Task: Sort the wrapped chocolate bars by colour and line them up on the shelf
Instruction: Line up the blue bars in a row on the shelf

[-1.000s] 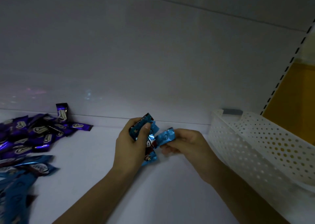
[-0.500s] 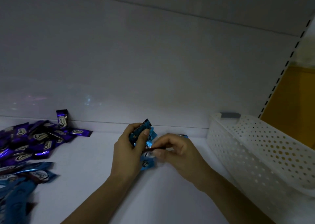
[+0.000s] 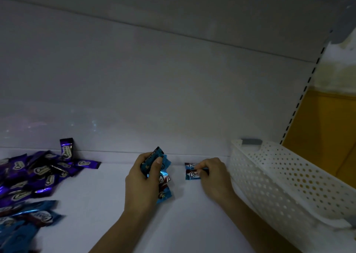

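At the back of the shelf, just left of the white basket, your right hand pinches one blue bar down on the surface, likely starting the blue row. Your left hand grips the spare blue bars, ready to feed it.

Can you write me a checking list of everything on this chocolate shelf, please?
Surface: white shelf, dimly lit.
Job's things: purple bars heaped far left, one purple bar upright against the back panel; loose blue bars piled front left.
Clutter: white perforated basket on the right.
Hands: left hand grips a blue bunch; right hand pinches blue wrappers near the back panel.
Cables: nothing seen.
Surroundings: white back panel, slotted upright, yellow wall beyond.
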`<act>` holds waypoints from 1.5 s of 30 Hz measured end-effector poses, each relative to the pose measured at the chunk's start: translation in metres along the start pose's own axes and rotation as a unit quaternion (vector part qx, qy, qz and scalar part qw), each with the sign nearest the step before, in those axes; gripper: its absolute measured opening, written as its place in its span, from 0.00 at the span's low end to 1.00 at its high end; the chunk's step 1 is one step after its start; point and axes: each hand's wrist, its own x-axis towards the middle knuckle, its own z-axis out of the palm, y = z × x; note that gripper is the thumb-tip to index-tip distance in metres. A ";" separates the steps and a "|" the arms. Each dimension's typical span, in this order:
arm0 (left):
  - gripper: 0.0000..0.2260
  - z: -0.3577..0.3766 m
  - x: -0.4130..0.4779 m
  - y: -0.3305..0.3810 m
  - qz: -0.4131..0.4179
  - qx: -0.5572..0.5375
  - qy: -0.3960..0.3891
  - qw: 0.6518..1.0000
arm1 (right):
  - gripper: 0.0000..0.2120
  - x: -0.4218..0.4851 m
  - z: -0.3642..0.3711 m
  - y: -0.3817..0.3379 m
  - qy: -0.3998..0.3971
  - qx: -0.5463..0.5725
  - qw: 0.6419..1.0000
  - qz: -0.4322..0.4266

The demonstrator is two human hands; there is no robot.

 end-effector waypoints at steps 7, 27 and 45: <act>0.03 0.001 -0.001 -0.004 -0.007 -0.006 0.008 1.000 | 0.07 0.019 0.007 -0.005 0.011 -0.109 0.994 -0.006; 0.08 0.003 -0.009 0.002 -0.027 0.009 -0.117 0.993 | 0.08 -0.034 -0.014 -0.022 -0.038 0.200 0.979 -0.019; 0.03 0.003 -0.011 0.005 0.018 0.023 -0.145 0.989 | 0.19 -0.026 -0.013 0.000 -0.056 -0.217 0.969 -0.101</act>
